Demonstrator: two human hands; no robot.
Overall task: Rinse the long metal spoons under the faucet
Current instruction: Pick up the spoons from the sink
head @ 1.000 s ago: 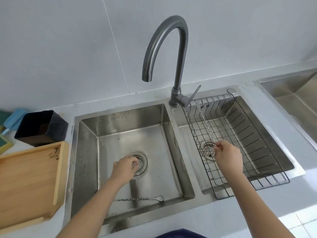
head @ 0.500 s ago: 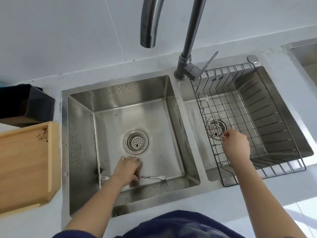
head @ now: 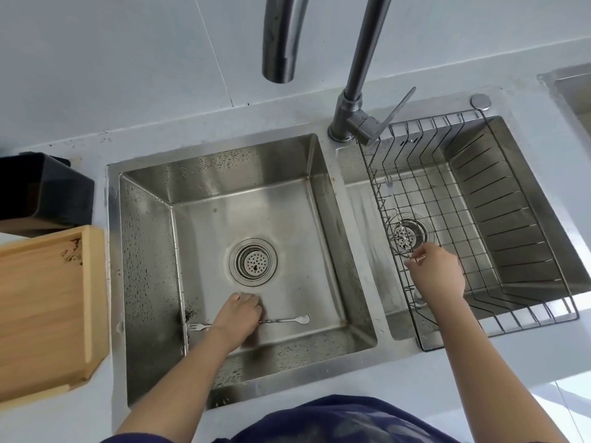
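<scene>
Head view
Spoons: two long metal spoons. One spoon [head: 281, 320] lies flat on the floor of the left basin [head: 224, 167] near its front wall, small round bowl to the right, a forked end showing to the left. The second spoon [head: 396, 215] stands tilted in the wire rack [head: 511, 318], forked end up and away.
Basins: two in the double sink, each with one round drain strainer; the right basin [head: 358, 199] carries the rack.
Faucet: one faucet [head: 361, 59], its spout mouth above the left basin, its lever beside the rack's back corner; no water stream is visible.
Surroundings: a black container [head: 44, 190] and a wooden tray [head: 41, 308] stand on the counter left of the sink; the corner of another sink shows far right.
Left hand: left hand [head: 238, 318] reaches down to the basin floor, fingers curled over the middle of the flat spoon; whether they actually grip it cannot be told.
Right hand: right hand [head: 436, 276] sits over the rack, fingertips pinching the lower end of the tilted spoon.
</scene>
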